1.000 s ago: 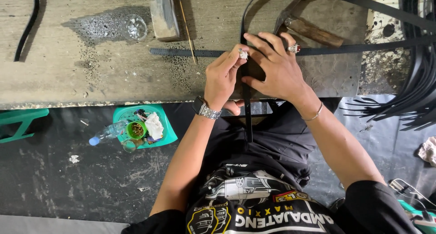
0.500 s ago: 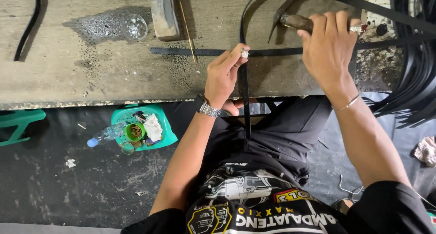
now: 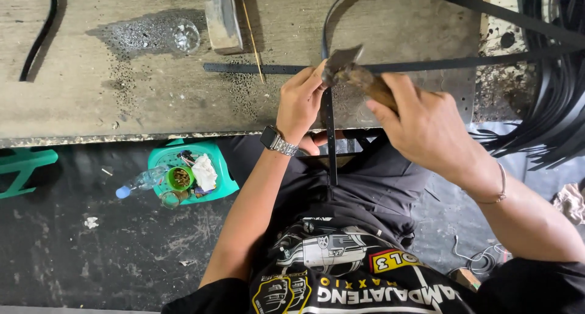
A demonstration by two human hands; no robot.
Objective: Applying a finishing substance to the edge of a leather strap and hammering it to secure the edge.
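On the worn grey wooden workbench (image 3: 122, 100), the left hand (image 3: 300, 103) pinches a narrow black leather strap (image 3: 329, 137) that hangs over the bench edge toward the lap. Just beside it, the right hand (image 3: 426, 128) is closed round the brown wooden handle of a small rusty hammer (image 3: 350, 70), its head above the pinched spot

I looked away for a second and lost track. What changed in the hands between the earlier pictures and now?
The right hand left the strap, reached up the bench, took hold of the hammer and brought it back over the left hand's fingers. The left hand stayed pinching the black strap on the bench.
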